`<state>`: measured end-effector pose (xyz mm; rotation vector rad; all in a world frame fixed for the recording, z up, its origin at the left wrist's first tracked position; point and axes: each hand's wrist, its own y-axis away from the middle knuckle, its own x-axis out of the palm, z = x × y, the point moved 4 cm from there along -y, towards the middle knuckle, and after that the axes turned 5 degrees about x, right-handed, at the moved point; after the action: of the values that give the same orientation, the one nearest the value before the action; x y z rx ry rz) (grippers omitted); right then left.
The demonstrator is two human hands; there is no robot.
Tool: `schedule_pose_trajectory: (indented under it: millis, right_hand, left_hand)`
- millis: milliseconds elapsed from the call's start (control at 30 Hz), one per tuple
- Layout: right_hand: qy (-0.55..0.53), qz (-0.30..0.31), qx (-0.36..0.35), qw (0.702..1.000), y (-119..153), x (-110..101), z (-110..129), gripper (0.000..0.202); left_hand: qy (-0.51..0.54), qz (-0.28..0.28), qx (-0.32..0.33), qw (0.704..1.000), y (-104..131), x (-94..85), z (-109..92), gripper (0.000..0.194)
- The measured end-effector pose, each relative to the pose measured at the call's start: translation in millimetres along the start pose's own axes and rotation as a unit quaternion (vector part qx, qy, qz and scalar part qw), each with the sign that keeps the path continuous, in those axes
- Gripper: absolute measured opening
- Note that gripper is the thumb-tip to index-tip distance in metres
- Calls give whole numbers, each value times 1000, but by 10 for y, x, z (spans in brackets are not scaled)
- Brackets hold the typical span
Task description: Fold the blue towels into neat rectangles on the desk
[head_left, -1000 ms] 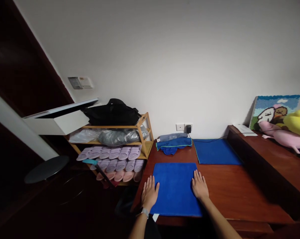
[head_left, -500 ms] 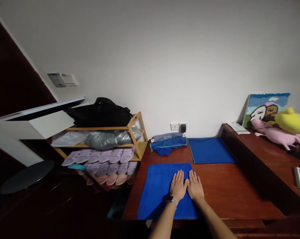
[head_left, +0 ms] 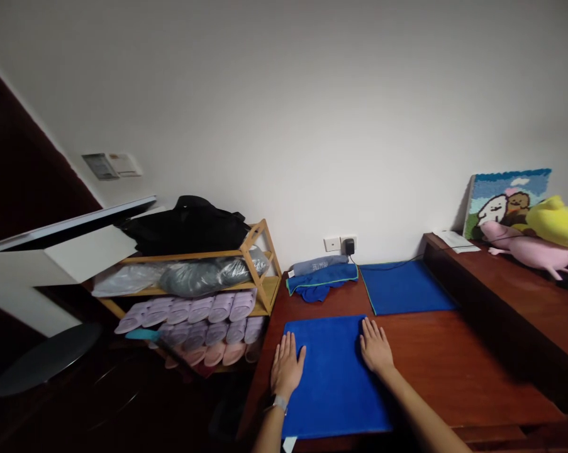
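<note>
Blue towel (head_left: 333,371) flat on desk (head_left: 453,371)

Second blue cloth (head_left: 406,288) flat at worktop (head_left: 453,371) rear; folded towels (head_left: 321,277) beside it. Wooden rack (head_left: 260,277) left holds slippers (head_left: 203,311). Plush toys (head_left: 543,242) right.

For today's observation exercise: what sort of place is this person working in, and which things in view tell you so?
Probably a room in a home, perhaps near an entrance. A wooden rack holds rows of slippers, plush toys sit on a side ledge, and both hands, left hand and right hand, lie flat on a blue towel on a wooden table.
</note>
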<state>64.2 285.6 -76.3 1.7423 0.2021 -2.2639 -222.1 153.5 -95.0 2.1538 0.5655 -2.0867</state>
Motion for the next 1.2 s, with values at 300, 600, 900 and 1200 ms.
schedule_pose_trajectory:
  millis: [300, 600, 900, 1200]
  right_hand:
    - [-21, 10, -2, 1000, -239, 102, 35, 67]
    - [-13, 15, -13, 1000, -265, 128, -9, 65]
    - [-9, 11, -8, 1000, -261, 113, -2, 65]
    - [0, 14, -2, 1000, -244, 109, 13, 66]
  left_hand:
    - [-15, 8, 1, 1000, -33, 2, -10, 71]
    - [87, 15, 170, 981, -455, -75, -1599, 66]
    - [89, 56, 142, 984, -513, 79, -1316, 70]
    - [6, 23, 4, 1000, -459, -19, 126, 73]
